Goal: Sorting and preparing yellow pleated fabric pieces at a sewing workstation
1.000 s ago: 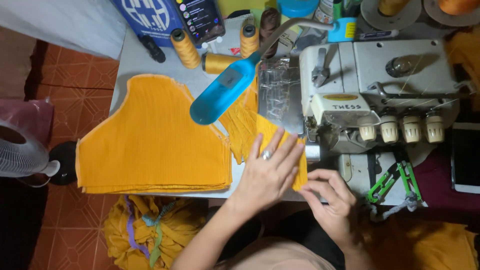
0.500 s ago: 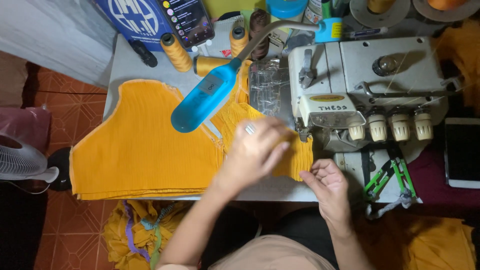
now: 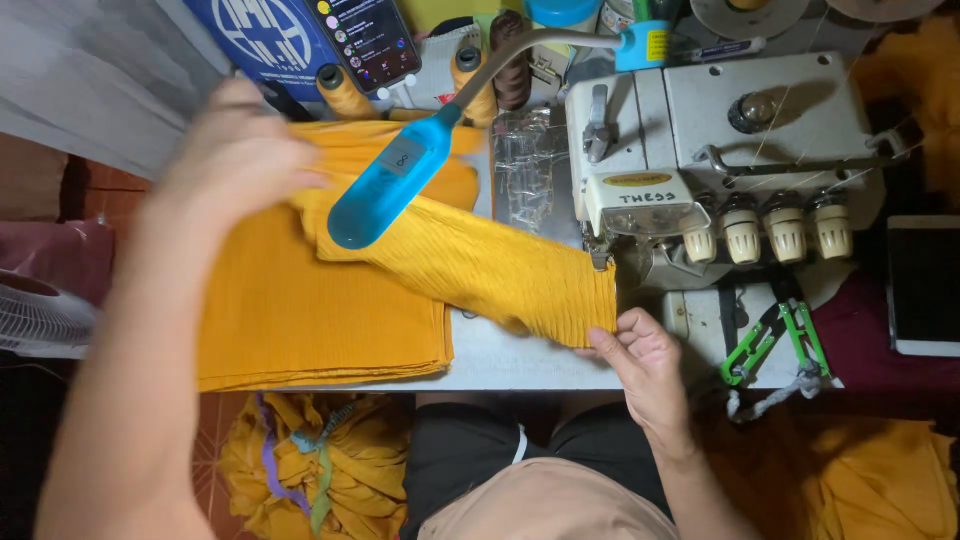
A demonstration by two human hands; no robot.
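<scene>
My left hand [image 3: 235, 160] is raised over the left of the table, blurred, gripping the far end of an orange fabric piece [image 3: 480, 265]. That piece stretches from it across the table toward the white overlock sewing machine [image 3: 720, 150]. My right hand [image 3: 640, 350] pinches the piece's near right corner just below the machine's presser foot [image 3: 600, 255]. Under the piece lies a stack of orange fabric pieces [image 3: 300, 320]. A blue lamp head on a gooseneck [image 3: 390, 185] hangs over the fabric.
Thread cones [image 3: 340, 90] and a phone [image 3: 365, 40] stand at the back. Green snips [image 3: 775, 340] lie right of the machine's front, a tablet [image 3: 925, 285] at the far right. Orange cloth heaps [image 3: 320, 470] lie on the floor, a fan [image 3: 35, 320] at the left.
My left hand has lifted from the fabric near the machine and swung up and left, pulling the orange piece out across the stack. My right hand stayed at the corner.
</scene>
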